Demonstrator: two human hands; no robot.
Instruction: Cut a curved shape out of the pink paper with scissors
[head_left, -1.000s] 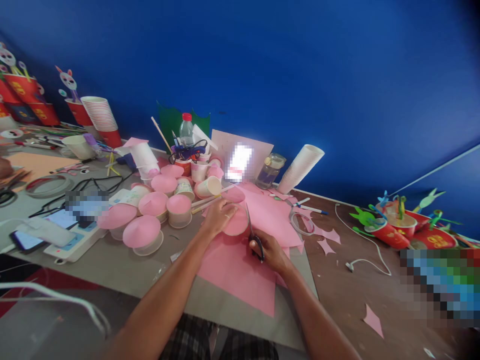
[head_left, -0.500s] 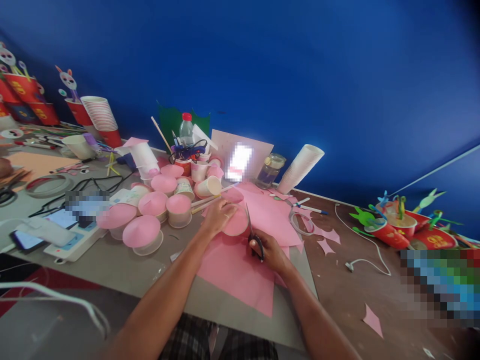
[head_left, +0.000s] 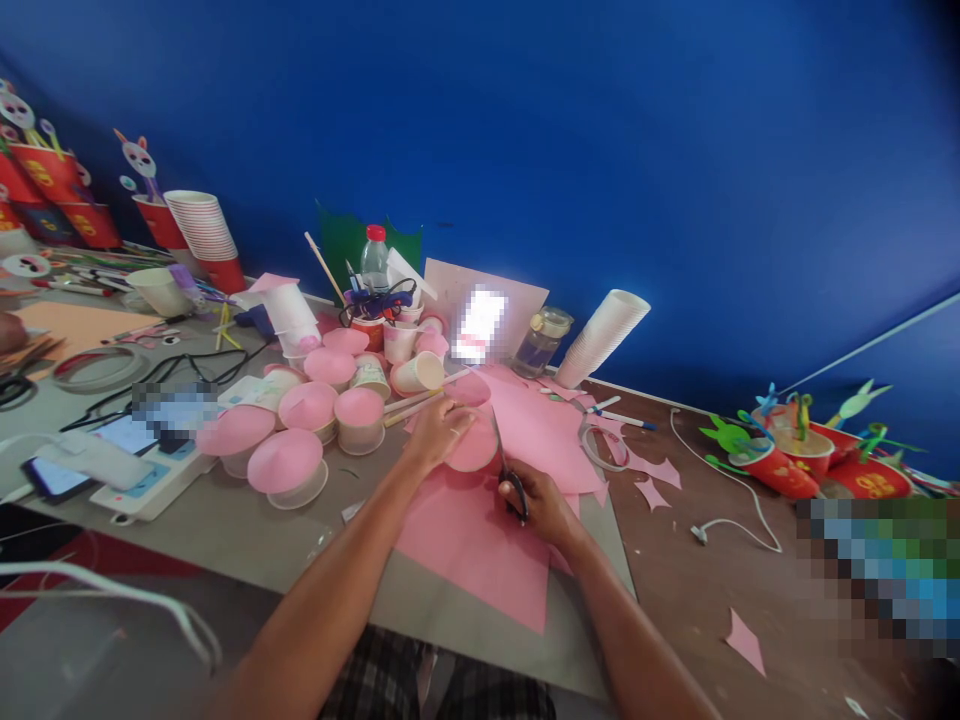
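Note:
My left hand is closed on a round piece of pink paper, its fingers pinching the paper's left side. In my right hand are black-handled scissors, their blades pointing away from me along the paper's right edge. How far the blades are spread is hard to make out. Beneath both hands lies a large pink sheet, and more pink paper is spread just beyond them. To the left stand several paper cups topped with pink discs.
A lit phone leans at the back beside a glass jar and a tilted stack of white cups. Left are a power strip and tape roll. Right are a white cable, paper scraps and decorated red cups.
The view has shifted very slightly. Both hands, the scissors and the round pink paper keep nearly the same positions.

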